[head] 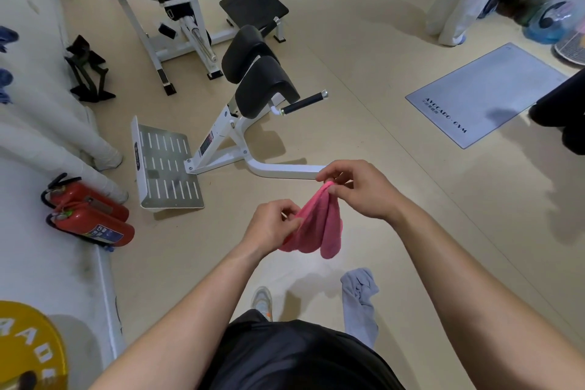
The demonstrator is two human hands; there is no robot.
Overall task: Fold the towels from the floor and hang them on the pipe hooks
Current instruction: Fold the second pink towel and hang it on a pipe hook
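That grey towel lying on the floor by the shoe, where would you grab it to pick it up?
Take the grey towel at its crumpled far end, coming straight down from above. There the cloth bunches into raised folds that fingers can pinch, while the long near end looks flatter against the floor and would be harder to get under.

Held towel (316, 225) between the fingers
It hangs under the right hand (357, 190) fingers, right of the left hand (272, 225) fingers; a floor towel (359, 298) lies below them, a bench (253, 79) beyond, fire extinguishers (91, 215) far left, a mat (484, 95) far right.
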